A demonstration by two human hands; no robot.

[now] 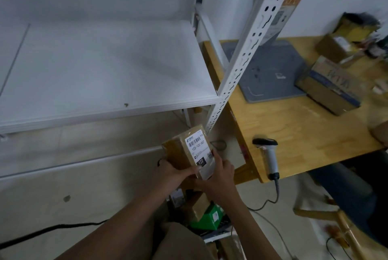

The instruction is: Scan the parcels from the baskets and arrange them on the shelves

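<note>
Head cam: both hands gripping a labelled parcel [186, 150], low in front of the white shelf [105, 74].
Thumb on the label, the left hand [178, 172] curls round the near corner; the right hand [223, 175] wraps its fingers over the right edge. The shelf post [249, 49] stands just behind, and the scanner [269, 154] lies on the wooden table [304, 133] to the right. Under the wrists a green box [212, 215] sits beside another brown parcel [195, 207]; the container is too blurry to make out.

Brown taped parcel [186, 150], label up, tilted, midair.
</note>
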